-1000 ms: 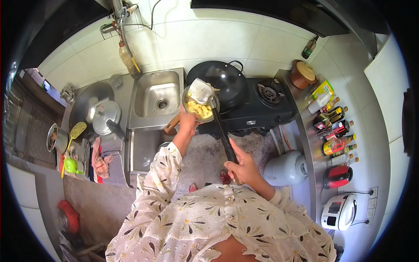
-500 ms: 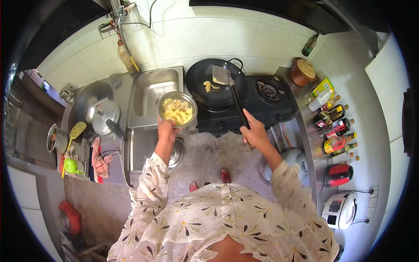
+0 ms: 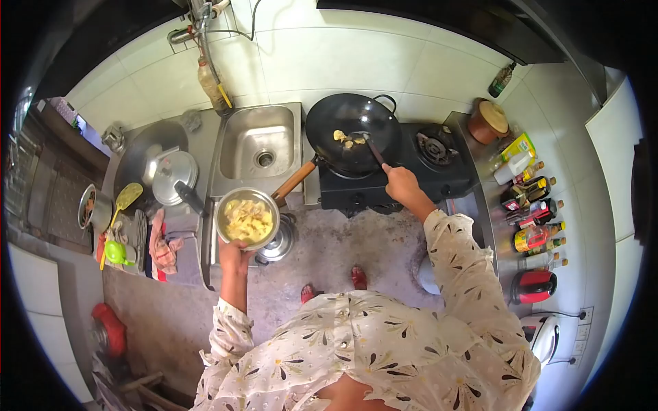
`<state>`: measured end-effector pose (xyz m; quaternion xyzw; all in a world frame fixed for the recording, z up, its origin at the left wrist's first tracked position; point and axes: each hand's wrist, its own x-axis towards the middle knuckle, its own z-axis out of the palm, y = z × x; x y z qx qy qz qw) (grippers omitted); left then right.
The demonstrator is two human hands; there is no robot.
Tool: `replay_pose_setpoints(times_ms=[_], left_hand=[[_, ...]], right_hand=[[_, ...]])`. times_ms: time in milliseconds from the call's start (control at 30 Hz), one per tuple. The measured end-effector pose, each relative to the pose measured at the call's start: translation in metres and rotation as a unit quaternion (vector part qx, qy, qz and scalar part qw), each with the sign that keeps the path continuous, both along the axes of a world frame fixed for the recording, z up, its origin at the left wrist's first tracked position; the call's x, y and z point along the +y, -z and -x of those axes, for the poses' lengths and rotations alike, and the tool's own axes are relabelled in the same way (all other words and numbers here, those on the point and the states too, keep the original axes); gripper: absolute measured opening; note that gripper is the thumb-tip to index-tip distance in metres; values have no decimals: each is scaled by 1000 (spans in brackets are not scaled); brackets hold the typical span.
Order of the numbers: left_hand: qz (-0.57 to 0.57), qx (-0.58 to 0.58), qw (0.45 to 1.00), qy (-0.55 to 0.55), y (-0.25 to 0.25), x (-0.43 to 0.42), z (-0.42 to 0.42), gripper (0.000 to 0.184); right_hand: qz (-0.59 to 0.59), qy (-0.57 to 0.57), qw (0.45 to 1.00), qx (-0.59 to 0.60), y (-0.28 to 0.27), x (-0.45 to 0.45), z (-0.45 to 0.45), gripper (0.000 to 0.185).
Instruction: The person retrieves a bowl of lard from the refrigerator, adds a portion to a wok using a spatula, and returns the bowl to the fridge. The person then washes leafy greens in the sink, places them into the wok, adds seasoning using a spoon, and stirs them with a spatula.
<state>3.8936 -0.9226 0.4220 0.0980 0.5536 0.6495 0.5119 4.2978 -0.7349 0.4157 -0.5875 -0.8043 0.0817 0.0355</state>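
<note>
My left hand (image 3: 235,255) grips a round metal bowl (image 3: 218,214) at its near rim, left of the stove. Yellow food pieces (image 3: 248,220) fill much of the bowl. A black wok (image 3: 353,113) with a wooden handle (image 3: 296,179) sits on the left burner. Some more food pieces (image 3: 349,140) lie in the wok. My right hand (image 3: 401,185) is closed around the dark handle of a spatula (image 3: 374,149), whose head is down in the wok beside the food and hard to make out.
Left of the wok is a steel sink (image 3: 257,147), and farther left a lidded pot (image 3: 174,179) and a yellow ladle (image 3: 129,196). Right of the stove (image 3: 439,179) stand a brown pot (image 3: 488,122), several bottles (image 3: 534,236) and a red kettle (image 3: 534,286).
The bowl in my left hand has moved from the wok's edge to the left and toward me. My right hand has moved forward, and the spatula has gone from over the bowl down into the wok.
</note>
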Motion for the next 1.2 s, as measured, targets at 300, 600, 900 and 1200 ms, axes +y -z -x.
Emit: replay_pose_setpoints(times_ms=[300, 600, 900, 1200], left_hand=[[25, -16, 999, -30, 6, -37, 7, 80], [10, -35, 997, -75, -5, -55, 7, 77], [-38, -38, 995, -79, -19, -92, 11, 74], [-143, -139, 939, -281, -6, -308, 91, 75]], right_hand=[[-68, -45, 996, -36, 22, 1, -2, 49], [-71, -40, 997, -19, 16, 5, -8, 49], [-67, 34, 997, 12, 8, -8, -13, 52], [-136, -23, 986, -98, -31, -177, 89, 59]])
